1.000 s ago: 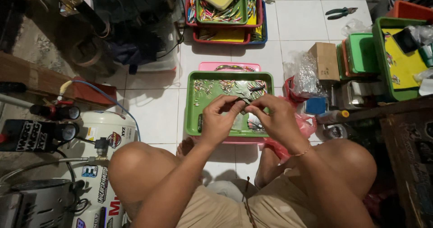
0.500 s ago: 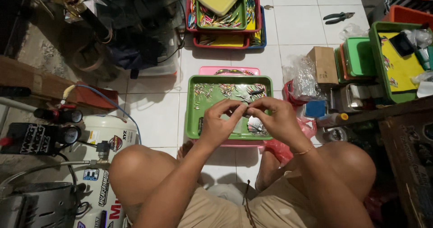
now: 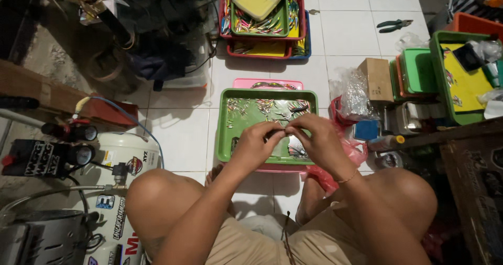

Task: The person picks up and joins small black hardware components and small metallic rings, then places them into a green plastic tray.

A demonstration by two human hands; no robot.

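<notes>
My left hand [image 3: 255,143] and right hand [image 3: 314,139] meet fingertip to fingertip over the green tray [image 3: 224,134] on the tiled floor, both pinching one small dark piece [image 3: 276,134] between them, too small to identify. Small metal bits [image 3: 257,107] lie scattered in the tray beyond my fingers.
</notes>
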